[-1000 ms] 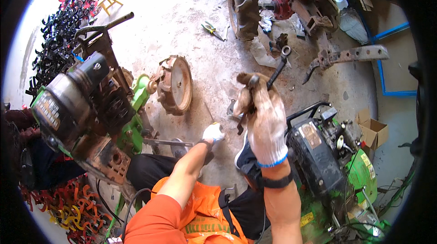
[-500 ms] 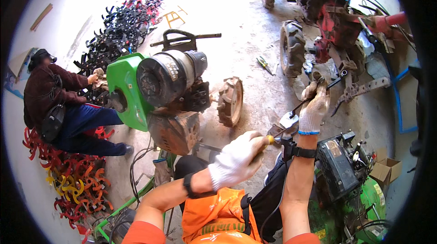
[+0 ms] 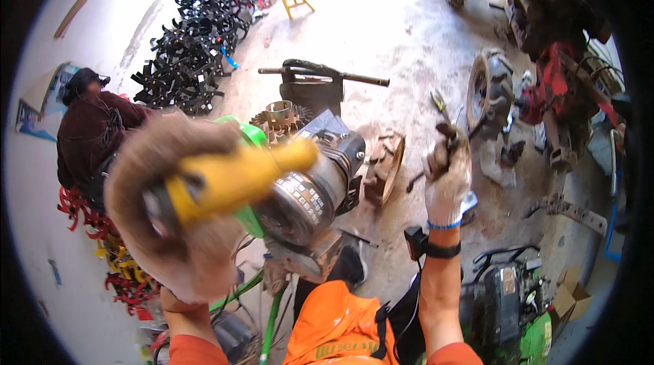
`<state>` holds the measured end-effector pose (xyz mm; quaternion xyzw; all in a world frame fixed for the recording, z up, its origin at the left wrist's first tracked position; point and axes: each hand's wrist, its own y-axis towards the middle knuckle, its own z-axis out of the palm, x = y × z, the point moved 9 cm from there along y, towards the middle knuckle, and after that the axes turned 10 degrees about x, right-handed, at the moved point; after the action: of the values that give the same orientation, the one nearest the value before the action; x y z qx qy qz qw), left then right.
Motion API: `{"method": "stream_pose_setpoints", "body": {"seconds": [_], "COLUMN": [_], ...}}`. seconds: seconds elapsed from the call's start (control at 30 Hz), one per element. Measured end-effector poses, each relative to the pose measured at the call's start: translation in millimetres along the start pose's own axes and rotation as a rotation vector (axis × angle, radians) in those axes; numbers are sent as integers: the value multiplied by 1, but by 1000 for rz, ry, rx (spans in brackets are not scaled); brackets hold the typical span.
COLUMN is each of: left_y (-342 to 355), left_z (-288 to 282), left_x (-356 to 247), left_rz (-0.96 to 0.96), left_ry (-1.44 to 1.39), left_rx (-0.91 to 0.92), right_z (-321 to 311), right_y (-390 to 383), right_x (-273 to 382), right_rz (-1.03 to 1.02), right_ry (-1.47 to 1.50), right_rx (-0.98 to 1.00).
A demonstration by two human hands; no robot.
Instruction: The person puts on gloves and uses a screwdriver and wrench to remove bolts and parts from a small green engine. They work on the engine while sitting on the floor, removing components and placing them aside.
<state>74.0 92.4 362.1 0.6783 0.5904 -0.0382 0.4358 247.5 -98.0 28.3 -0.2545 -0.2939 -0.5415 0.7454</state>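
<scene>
My left hand [image 3: 170, 215], in a dirty white glove, is raised close to the camera and is closed round the handle of a yellow-handled tool [image 3: 235, 178], which looks blurred. My right hand [image 3: 447, 174], also gloved, is held up at the right and grips a dark metal wrench [image 3: 436, 161]. Below and between my hands stands a green tiller engine [image 3: 310, 188] with a grey muffler. My orange-clad knee [image 3: 334, 327] shows at the bottom.
A seated person in dark clothes [image 3: 92, 130] is at the left. Black tiller blades [image 3: 194, 45] are stacked at the back left, red and yellow ones [image 3: 119, 266] at the lower left. A red walking tractor [image 3: 552, 86] stands right, a green engine [image 3: 511, 304] lower right, a rusty wheel [image 3: 385, 167] on the floor.
My left hand has risen toward the camera with the yellow-handled tool. The view has swung left, so the green engine is now central. My right hand stays raised with the wrench.
</scene>
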Motion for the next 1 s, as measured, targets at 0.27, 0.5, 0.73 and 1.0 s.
{"method": "stream_pose_setpoints", "body": {"seconds": [0.27,0.5,0.73,1.0], "left_y": [137,149,124,75], "left_z": [62,150,181,177], "left_x": [82,146,138,138], "left_rz": [-112,-69,51,145], "left_ry": [353,414,383,582], "left_rx": [750,1113,1290,1573], "right_z": [113,98,76,54], "right_y": [59,62,45,33], "right_x": [37,31,19,7], "right_rz": [67,137,138,184], "right_ry": [218,281,418,352], "right_rx": [63,-117,-248,-288]}}
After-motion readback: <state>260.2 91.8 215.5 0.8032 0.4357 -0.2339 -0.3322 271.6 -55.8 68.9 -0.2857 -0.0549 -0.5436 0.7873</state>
